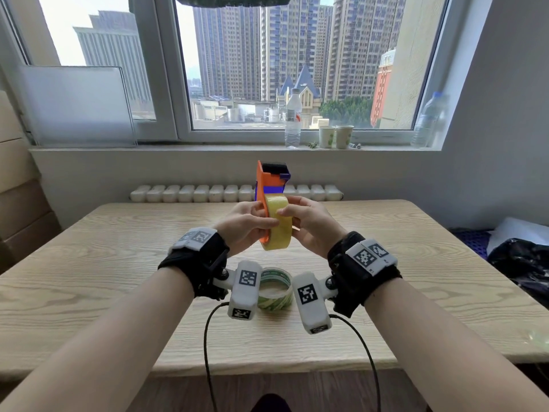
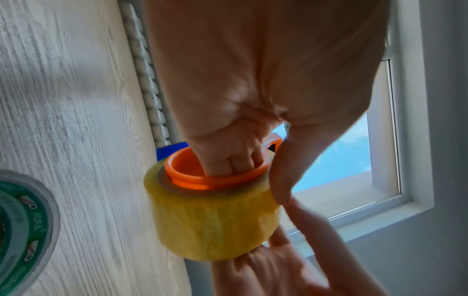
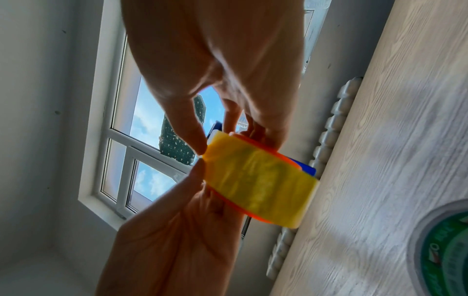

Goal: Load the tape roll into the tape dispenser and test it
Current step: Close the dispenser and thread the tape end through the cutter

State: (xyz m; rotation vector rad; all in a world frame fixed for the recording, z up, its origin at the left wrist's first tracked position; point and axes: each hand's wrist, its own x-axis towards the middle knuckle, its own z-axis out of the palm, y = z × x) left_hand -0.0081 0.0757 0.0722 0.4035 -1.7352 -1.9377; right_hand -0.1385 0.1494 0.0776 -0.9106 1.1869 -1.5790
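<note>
Head view, object: you hold the orange and blue plastic tape dispenser (image 1: 269, 185) upright above the pale wood-grain table (image 1: 118, 263), with the yellowish translucent tape roll (image 1: 277, 223) on its hub, between both hands.
Head view, left hand (image 1: 245, 226): fingers curled at the dispenser's orange side plate, thumb lying across the roll's face.
Head view, right hand (image 1: 310, 226): thumb on the roll's outer band, other fingers behind it.
Head view, spare: 1 green-printed tape roll (image 1: 274, 289) lies flat on the table, below the wrists.
Left wrist view, grip: 2 or more fingers (image 2: 235, 160) of the left hand are tucked inside the orange hub ring (image 2: 192, 180); the thumb presses the roll's rim.
Left wrist view, seating: the roll sits around the hub; how deep, I cannot tell.
Right wrist view, grip: both thumbs meet at the roll's edge, pinching the outer wrap; no free tape end is visible.
Handling judgement: light; rigid core, slick outer film, sticky once peeled.
Hold judgement: brace the hub from inside, pinch the rim, and keep clear of the cutter head.
</note>
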